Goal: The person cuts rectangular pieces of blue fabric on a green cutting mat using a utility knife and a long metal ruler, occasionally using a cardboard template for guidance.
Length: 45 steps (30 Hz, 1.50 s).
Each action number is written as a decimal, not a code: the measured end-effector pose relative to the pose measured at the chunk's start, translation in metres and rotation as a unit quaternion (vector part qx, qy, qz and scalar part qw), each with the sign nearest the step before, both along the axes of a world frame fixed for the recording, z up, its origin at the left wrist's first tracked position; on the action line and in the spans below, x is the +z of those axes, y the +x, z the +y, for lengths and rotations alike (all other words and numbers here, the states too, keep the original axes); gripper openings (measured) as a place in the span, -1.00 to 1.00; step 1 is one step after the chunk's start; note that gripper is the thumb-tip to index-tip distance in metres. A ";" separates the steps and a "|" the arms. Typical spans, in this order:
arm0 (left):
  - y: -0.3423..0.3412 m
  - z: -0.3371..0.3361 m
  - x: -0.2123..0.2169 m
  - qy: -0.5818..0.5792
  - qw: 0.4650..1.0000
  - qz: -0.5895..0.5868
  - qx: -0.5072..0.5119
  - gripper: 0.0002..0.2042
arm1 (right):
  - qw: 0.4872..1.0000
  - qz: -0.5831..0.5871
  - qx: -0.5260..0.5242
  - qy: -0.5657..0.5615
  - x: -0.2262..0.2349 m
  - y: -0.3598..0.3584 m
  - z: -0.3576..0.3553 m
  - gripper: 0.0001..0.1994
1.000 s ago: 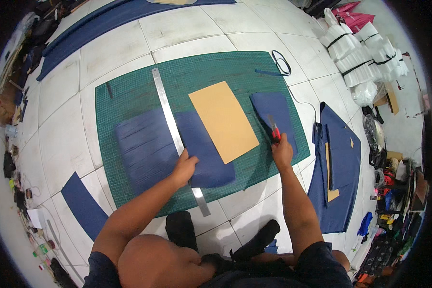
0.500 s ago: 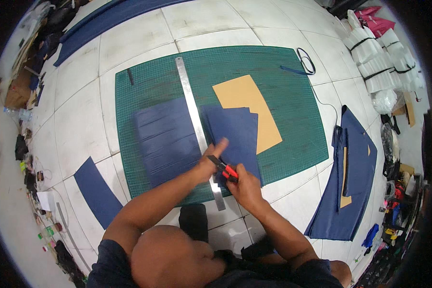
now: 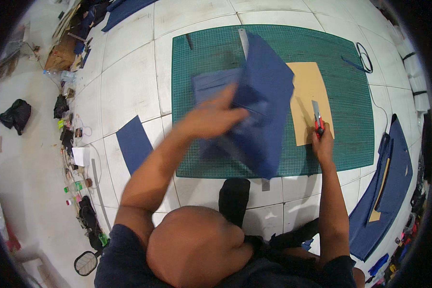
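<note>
My left hand (image 3: 215, 116), smeared by motion, grips the left edge of a blue fabric piece (image 3: 269, 72). That piece is lifted and tilted over a steel ruler (image 3: 244, 42), hiding most of it. Under my left arm and the raised piece lies more blue fabric (image 3: 216, 79) on the green cutting mat (image 3: 353, 125). My right hand (image 3: 323, 140) is closed around a red and black utility knife (image 3: 319, 124), its blade pointing away from me. The knife is above a tan pattern sheet (image 3: 308, 84), which the raised fabric partly overlaps.
A blue strip (image 3: 135, 144) lies on the tiles left of the mat. Folded blue fabric (image 3: 386, 206) with tan pieces lies at the right. A dark bar (image 3: 189, 41) and a looped cord (image 3: 365, 57) are at the mat's far corners. My foot (image 3: 235, 197) is at its near edge.
My hands have moved apart. The left has raised the blue piece and swung it leftward over the ruler; the right has carried the knife right, above the tan sheet. The view has shifted left.
</note>
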<state>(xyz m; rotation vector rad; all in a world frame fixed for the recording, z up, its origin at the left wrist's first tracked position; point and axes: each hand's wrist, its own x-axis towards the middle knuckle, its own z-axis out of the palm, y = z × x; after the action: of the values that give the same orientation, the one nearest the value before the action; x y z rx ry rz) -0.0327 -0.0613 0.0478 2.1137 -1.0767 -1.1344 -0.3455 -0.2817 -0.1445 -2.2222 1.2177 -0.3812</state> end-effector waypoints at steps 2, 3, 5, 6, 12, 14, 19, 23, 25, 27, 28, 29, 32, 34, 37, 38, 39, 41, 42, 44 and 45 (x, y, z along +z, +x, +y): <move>0.040 0.052 0.011 -0.126 0.980 0.125 0.091 -0.37 | 1.000 0.007 -0.022 -0.016 -0.012 -0.002 0.003 -0.56; 0.054 0.079 0.026 -0.143 0.974 0.108 0.137 -0.39 | 0.999 0.003 -0.012 -0.033 -0.018 -0.006 0.002 -0.56; 0.079 0.136 0.038 -0.172 0.949 0.101 0.244 -0.38 | 0.998 -0.014 0.002 -0.064 -0.022 -0.010 0.000 -0.55; 0.090 0.170 0.049 -0.170 0.940 0.077 0.286 -0.38 | 0.997 -0.027 0.018 -0.072 -0.020 -0.006 0.004 -0.55; 0.106 0.281 0.077 -0.091 0.923 0.003 0.373 -0.32 | 0.999 0.011 0.003 -0.036 -0.009 -0.003 0.005 -0.51; 0.112 0.302 0.074 -0.070 0.923 0.005 0.379 -0.32 | 0.999 0.007 -0.003 -0.033 -0.004 -0.004 0.006 -0.51; 0.126 0.375 0.031 -0.033 0.892 0.049 0.448 -0.30 | 1.000 0.011 0.021 -0.015 0.007 0.002 0.010 -0.52; 0.131 0.420 -0.062 0.289 0.839 -0.041 0.459 -0.21 | 0.999 0.013 0.009 -0.049 0.000 -0.007 0.005 -0.52; 0.134 0.475 -0.095 0.350 0.810 -0.152 0.447 -0.16 | 0.997 -0.012 0.029 -0.064 -0.005 0.004 0.009 -0.52; 0.132 0.471 -0.124 0.211 0.835 -0.158 0.483 -0.18 | 0.998 0.003 0.031 -0.055 -0.004 0.005 0.011 -0.52; 0.127 0.447 -0.137 0.144 0.866 -0.272 0.393 -0.26 | 0.999 0.019 0.021 -0.036 0.005 0.005 0.010 -0.52; 0.116 0.387 -0.147 0.117 0.888 -0.194 0.399 -0.35 | 0.999 0.047 0.003 -0.025 0.012 -0.004 0.007 -0.53; 0.098 0.306 -0.160 -0.006 0.925 -0.295 0.240 -0.45 | 0.997 0.043 0.012 -0.067 0.009 -0.005 0.010 -0.54; 0.068 0.212 -0.147 -0.043 0.951 -0.257 0.168 -0.47 | 0.996 0.056 -0.018 -0.064 0.005 -0.019 0.004 -0.55; 0.042 0.130 -0.143 -0.067 0.964 -0.257 0.012 -0.35 | 0.995 0.063 -0.061 -0.047 0.003 -0.023 0.003 -0.56; 0.032 0.103 -0.140 -0.058 0.963 -0.263 -0.034 -0.32 | 0.994 0.061 -0.081 -0.040 0.008 -0.026 0.002 -0.57; 0.026 0.080 -0.141 -0.051 0.955 -0.282 -0.075 -0.29 | 0.994 0.048 -0.066 -0.078 0.001 -0.036 -0.003 -0.58; 0.021 0.050 -0.139 -0.026 0.931 -0.331 -0.153 -0.22 | 0.986 0.115 -0.093 -0.075 0.015 -0.027 0.007 -0.65; 0.020 0.040 -0.141 -0.008 0.927 -0.335 -0.168 -0.18 | 0.979 0.160 -0.118 -0.036 0.023 -0.018 0.016 -0.65; 0.017 0.021 -0.144 0.024 0.918 -0.343 -0.199 -0.10 | 0.992 0.039 -0.113 -0.038 0.029 -0.004 0.046 -0.59; 0.017 0.014 -0.144 0.046 0.919 -0.333 -0.205 -0.06 | 0.991 0.067 -0.120 0.004 0.031 0.004 0.055 -0.52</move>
<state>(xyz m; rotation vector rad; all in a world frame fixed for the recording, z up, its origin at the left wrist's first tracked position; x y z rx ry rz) -0.0154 -0.0471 -0.0958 2.4963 -1.8739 -0.6191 -0.3412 -0.2267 -0.1132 -2.1278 1.5620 -0.3220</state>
